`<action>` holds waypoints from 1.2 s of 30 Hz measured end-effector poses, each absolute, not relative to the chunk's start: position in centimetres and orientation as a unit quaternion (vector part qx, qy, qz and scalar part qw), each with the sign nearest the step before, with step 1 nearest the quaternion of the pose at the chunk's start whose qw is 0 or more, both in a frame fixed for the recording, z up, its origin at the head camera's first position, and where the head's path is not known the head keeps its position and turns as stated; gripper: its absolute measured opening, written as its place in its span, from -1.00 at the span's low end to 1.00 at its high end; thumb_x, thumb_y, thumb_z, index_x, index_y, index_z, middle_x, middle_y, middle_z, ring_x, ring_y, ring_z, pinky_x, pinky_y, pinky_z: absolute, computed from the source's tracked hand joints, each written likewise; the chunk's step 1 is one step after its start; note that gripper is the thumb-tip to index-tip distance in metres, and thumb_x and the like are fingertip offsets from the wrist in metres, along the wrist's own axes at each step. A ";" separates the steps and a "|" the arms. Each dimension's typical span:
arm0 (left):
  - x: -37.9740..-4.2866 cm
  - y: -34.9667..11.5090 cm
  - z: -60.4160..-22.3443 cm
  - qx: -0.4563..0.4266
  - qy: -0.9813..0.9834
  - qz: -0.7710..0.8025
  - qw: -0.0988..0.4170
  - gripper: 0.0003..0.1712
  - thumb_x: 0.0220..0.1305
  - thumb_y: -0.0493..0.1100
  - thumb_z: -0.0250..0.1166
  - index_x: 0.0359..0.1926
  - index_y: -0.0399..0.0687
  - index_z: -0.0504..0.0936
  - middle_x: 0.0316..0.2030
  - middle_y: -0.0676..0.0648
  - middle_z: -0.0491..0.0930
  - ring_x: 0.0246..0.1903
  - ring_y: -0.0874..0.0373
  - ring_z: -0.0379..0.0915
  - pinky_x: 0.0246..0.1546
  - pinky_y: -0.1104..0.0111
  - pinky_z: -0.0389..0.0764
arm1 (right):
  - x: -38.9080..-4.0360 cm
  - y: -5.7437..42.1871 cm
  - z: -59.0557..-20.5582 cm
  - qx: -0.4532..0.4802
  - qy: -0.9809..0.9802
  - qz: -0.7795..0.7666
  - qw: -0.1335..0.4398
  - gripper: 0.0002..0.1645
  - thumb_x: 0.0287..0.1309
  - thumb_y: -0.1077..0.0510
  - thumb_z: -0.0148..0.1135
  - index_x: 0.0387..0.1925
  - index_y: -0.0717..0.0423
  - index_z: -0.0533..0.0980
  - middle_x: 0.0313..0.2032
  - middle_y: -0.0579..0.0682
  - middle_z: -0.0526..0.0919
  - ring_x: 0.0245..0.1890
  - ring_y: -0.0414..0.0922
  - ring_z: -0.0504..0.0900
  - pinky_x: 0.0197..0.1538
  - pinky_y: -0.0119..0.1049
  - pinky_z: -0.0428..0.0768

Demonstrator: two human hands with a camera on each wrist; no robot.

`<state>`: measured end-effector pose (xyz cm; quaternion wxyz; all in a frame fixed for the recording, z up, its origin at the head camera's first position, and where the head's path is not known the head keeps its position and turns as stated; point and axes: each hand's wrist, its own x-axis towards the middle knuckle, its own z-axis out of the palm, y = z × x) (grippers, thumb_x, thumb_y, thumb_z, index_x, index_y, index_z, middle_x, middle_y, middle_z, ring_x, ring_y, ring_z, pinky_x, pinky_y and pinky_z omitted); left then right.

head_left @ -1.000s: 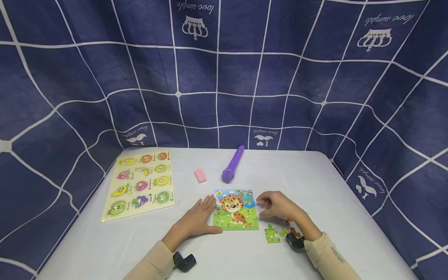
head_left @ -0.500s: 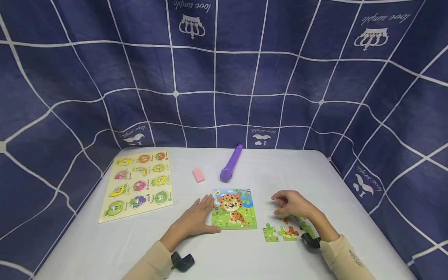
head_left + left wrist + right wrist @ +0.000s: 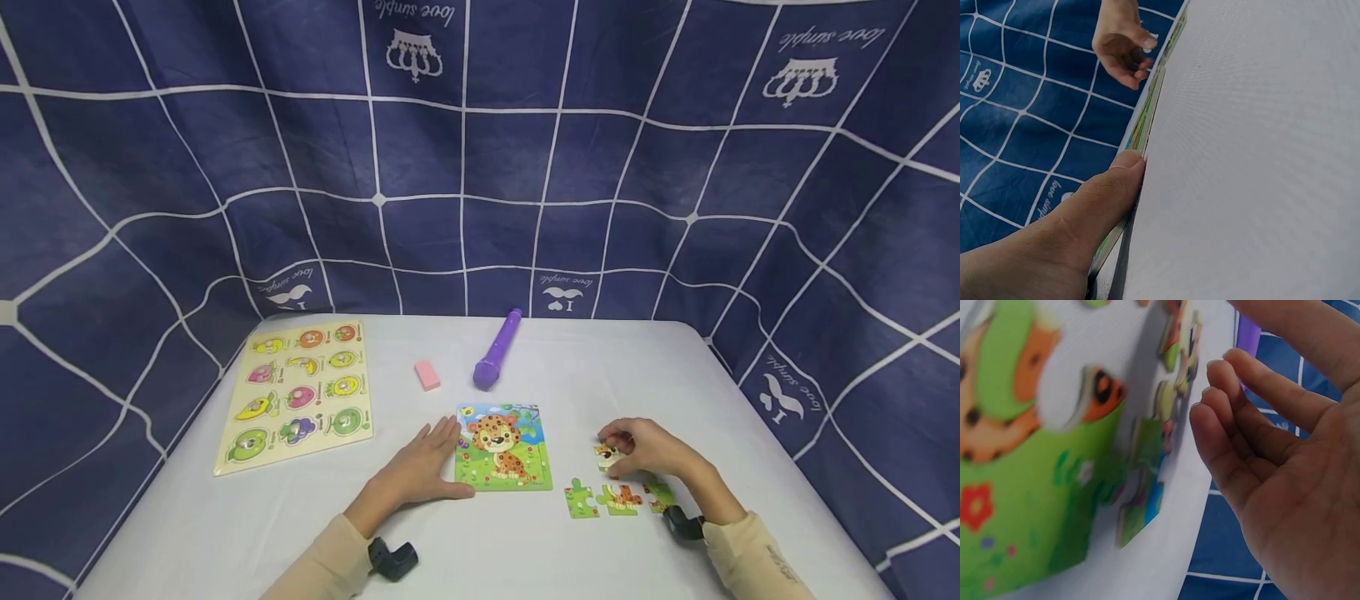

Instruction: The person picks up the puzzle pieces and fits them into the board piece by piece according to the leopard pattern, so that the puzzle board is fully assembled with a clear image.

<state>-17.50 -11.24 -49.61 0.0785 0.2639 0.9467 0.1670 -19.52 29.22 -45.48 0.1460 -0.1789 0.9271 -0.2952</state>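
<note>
1. Well over to the left lies a wooden fruit board (image 3: 318,445), carrying twelve fruit shapes in four rows of three, with purple grapes (image 3: 297,430) in the nearest row. The tiny captions printed beside the fruits are too small to read.
2. Next comes the left hand (image 3: 420,467), spread flat on the white tabletop (image 3: 465,554), its fingertips and thumb at the left side of the puzzle board. Behind it lies a pink block (image 3: 427,375).
3. Around the middle, a purple microphone (image 3: 497,350) lies at a slant, its head towards the person. Just nearer is the puzzle board (image 3: 504,448), bearing a spotted leopard cub on grass.
4. To its right lie loose pieces: a green piece (image 3: 581,500), then a paw piece (image 3: 621,500) just beside it, and a face piece (image 3: 607,455) behind them. Another green-edged piece (image 3: 660,493) is partly covered.
5. Farthest right, the right hand (image 3: 648,447) has bent fingers, with thumb and forefinger about the face piece; whether they pinch it I cannot tell. The mark on the right sleeve (image 3: 757,557) is too blurred to read.
6. Across the back hangs a blue cloth (image 3: 427,150), printed upside down with "love simple" over crowns.
</note>
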 end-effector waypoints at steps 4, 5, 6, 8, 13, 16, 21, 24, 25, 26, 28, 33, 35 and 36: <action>-17.6 -11.2 -49.7 0.263 0.948 0.163 0.077 0.31 -0.01 0.56 0.21 0.48 -0.26 0.07 0.52 -0.21 -0.02 0.53 -0.07 -0.12 0.53 0.05 0.02 | -19.4 29.8 -45.8 -0.175 0.927 -0.292 0.155 -0.36 -0.25 0.10 0.61 -0.04 0.17 0.59 -0.26 -0.07 0.58 -0.29 -0.19 0.46 -0.29 -0.46 0.50; -17.6 -11.2 -49.7 0.262 0.948 0.163 0.078 0.31 -0.01 0.57 0.21 0.48 -0.25 0.07 0.52 -0.21 -0.02 0.53 -0.07 -0.12 0.53 0.05 0.02 | -19.4 29.9 -45.8 -0.172 0.927 -0.293 0.158 -0.37 -0.25 0.11 0.60 -0.04 0.17 0.59 -0.24 -0.06 0.59 -0.28 -0.18 0.46 -0.27 -0.46 0.51; -17.6 -11.2 -49.8 0.262 0.948 0.163 0.078 0.31 -0.01 0.57 0.20 0.49 -0.25 0.07 0.52 -0.21 -0.02 0.53 -0.07 -0.12 0.53 0.05 0.02 | -19.4 29.9 -45.8 -0.170 0.927 -0.293 0.159 -0.37 -0.25 0.12 0.60 -0.04 0.16 0.59 -0.23 -0.06 0.59 -0.27 -0.18 0.47 -0.26 -0.45 0.52; -17.6 -11.2 -49.8 0.262 0.948 0.164 0.078 0.31 -0.01 0.57 0.20 0.49 -0.25 0.07 0.52 -0.21 -0.02 0.53 -0.07 -0.13 0.53 0.05 0.02 | -19.3 30.0 -45.8 -0.171 0.929 -0.290 0.157 -0.38 -0.25 0.14 0.60 -0.04 0.16 0.59 -0.22 -0.05 0.59 -0.25 -0.18 0.47 -0.24 -0.45 0.53; -17.7 -11.3 -49.8 0.262 0.948 0.161 0.078 0.31 -0.01 0.58 0.19 0.49 -0.25 0.07 0.52 -0.20 -0.02 0.53 -0.06 -0.13 0.53 0.05 0.02 | -19.3 30.0 -45.8 -0.166 0.934 -0.275 0.154 -0.36 -0.26 0.16 0.60 -0.03 0.15 0.58 -0.20 -0.06 0.58 -0.23 -0.17 0.46 -0.23 -0.44 0.52; -17.7 -11.3 -49.9 0.263 0.948 0.160 0.077 0.32 -0.01 0.59 0.18 0.49 -0.25 0.06 0.52 -0.20 -0.02 0.53 -0.06 -0.13 0.53 0.05 0.03 | -19.3 29.9 -45.8 -0.160 0.937 -0.271 0.153 -0.33 -0.29 0.17 0.61 -0.01 0.16 0.57 -0.20 -0.07 0.57 -0.22 -0.15 0.45 -0.23 -0.43 0.51; -17.7 -11.3 -50.0 0.263 0.949 0.158 0.077 0.32 -0.02 0.60 0.18 0.49 -0.24 0.06 0.53 -0.20 -0.02 0.53 -0.06 -0.13 0.53 0.05 0.03 | -19.3 29.8 -45.8 -0.153 0.936 -0.276 0.157 -0.31 -0.31 0.21 0.62 -0.01 0.19 0.56 -0.23 -0.06 0.56 -0.23 -0.15 0.44 -0.25 -0.43 0.50; -17.8 -11.3 -50.0 0.262 0.949 0.158 0.077 0.33 -0.02 0.60 0.18 0.49 -0.24 0.06 0.52 -0.20 -0.02 0.53 -0.06 -0.12 0.53 0.05 0.03 | -19.3 29.8 -45.7 -0.150 0.934 -0.281 0.161 -0.32 -0.31 0.25 0.61 -0.02 0.21 0.56 -0.25 -0.06 0.54 -0.26 -0.15 0.43 -0.28 -0.44 0.48; -17.8 -11.3 -50.0 0.262 0.949 0.158 0.077 0.33 -0.02 0.60 0.18 0.49 -0.24 0.06 0.53 -0.20 -0.02 0.53 -0.06 -0.12 0.53 0.06 0.03 | -19.3 29.8 -45.7 -0.151 0.933 -0.283 0.162 -0.33 -0.30 0.26 0.61 -0.02 0.22 0.56 -0.26 -0.05 0.54 -0.27 -0.14 0.43 -0.29 -0.44 0.48; -17.8 -11.3 -50.0 0.262 0.949 0.158 0.077 0.33 -0.02 0.60 0.18 0.49 -0.24 0.06 0.53 -0.20 -0.02 0.53 -0.06 -0.12 0.53 0.06 0.03 | -19.3 29.8 -45.7 -0.152 0.932 -0.285 0.163 -0.34 -0.30 0.27 0.60 -0.03 0.23 0.56 -0.27 -0.05 0.54 -0.27 -0.14 0.42 -0.30 -0.44 0.47; -17.8 -11.3 -50.0 0.262 0.949 0.158 0.079 0.32 -0.02 0.60 0.18 0.49 -0.24 0.06 0.53 -0.20 -0.03 0.53 -0.06 -0.13 0.53 0.06 0.02 | -19.3 29.9 -45.7 -0.159 0.930 -0.288 0.165 -0.35 -0.29 0.29 0.59 -0.03 0.25 0.56 -0.28 -0.04 0.54 -0.29 -0.14 0.43 -0.31 -0.44 0.47; -17.7 -11.3 -49.9 0.262 0.947 0.167 0.081 0.32 -0.01 0.58 0.20 0.49 -0.24 0.05 0.53 -0.21 -0.04 0.53 -0.07 -0.14 0.53 0.04 0.01 | -19.5 30.0 -45.8 -0.172 0.925 -0.294 0.167 -0.38 -0.27 0.29 0.57 -0.04 0.26 0.56 -0.29 -0.03 0.54 -0.32 -0.17 0.43 -0.34 -0.45 0.46; -17.7 -11.3 -49.9 0.263 0.946 0.169 0.080 0.32 -0.01 0.57 0.20 0.49 -0.25 0.05 0.53 -0.21 -0.03 0.53 -0.07 -0.14 0.53 0.04 0.01 | -19.6 30.1 -45.9 -0.175 0.926 -0.292 0.165 -0.39 -0.27 0.27 0.57 -0.05 0.25 0.57 -0.31 -0.04 0.54 -0.34 -0.19 0.42 -0.36 -0.45 0.45; -17.6 -11.3 -49.8 0.263 0.946 0.170 0.080 0.32 -0.01 0.57 0.20 0.49 -0.25 0.05 0.53 -0.21 -0.04 0.53 -0.07 -0.14 0.53 0.04 0.01 | -19.6 30.2 -45.9 -0.174 0.926 -0.292 0.164 -0.40 -0.26 0.27 0.57 -0.06 0.24 0.57 -0.32 -0.05 0.54 -0.35 -0.20 0.42 -0.36 -0.46 0.45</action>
